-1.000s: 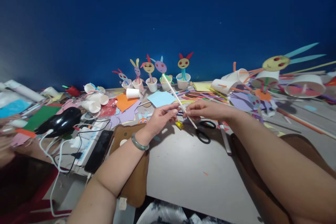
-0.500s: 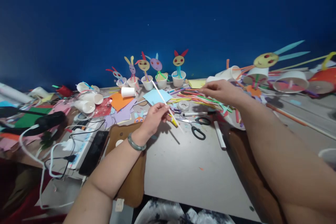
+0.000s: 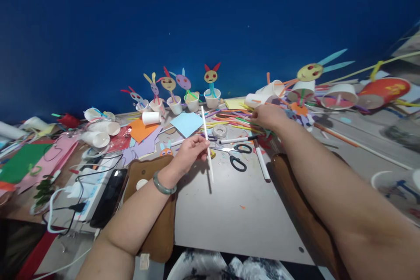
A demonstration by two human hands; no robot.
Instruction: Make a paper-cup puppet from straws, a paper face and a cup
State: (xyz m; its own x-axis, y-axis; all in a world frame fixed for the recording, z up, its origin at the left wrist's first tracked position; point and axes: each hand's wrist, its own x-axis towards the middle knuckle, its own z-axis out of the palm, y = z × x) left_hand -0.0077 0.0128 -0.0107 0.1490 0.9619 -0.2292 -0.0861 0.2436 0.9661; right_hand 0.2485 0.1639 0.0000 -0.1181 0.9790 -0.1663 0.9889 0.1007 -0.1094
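My left hand (image 3: 193, 153), with a jade bangle at the wrist, pinches a thin white stick (image 3: 206, 140) that stands nearly upright. My right hand (image 3: 267, 116) reaches over the pile of coloured sticks (image 3: 232, 119), fingers bent down at its right part; what its fingertips hold, if anything, is hidden. Black-handled scissors (image 3: 238, 164) lie open between my forearms. Near them are a white marker (image 3: 261, 162), another marker (image 3: 233, 140) and a roll of clear tape (image 3: 219, 131). A light blue paper sheet (image 3: 187, 123) lies behind my left hand.
Along the blue wall stand paper cups with rabbit-faced figures, one in a white cup (image 3: 212, 98). At the right, a yellow rabbit face (image 3: 309, 72) leans over cups. A black phone (image 3: 110, 199), power strip (image 3: 95, 183) and brown pad (image 3: 160, 223) are at the left.
The view has turned to the right, so most things appear further left. The white stick in my left hand has become more upright. My right hand remains over the coloured sticks.
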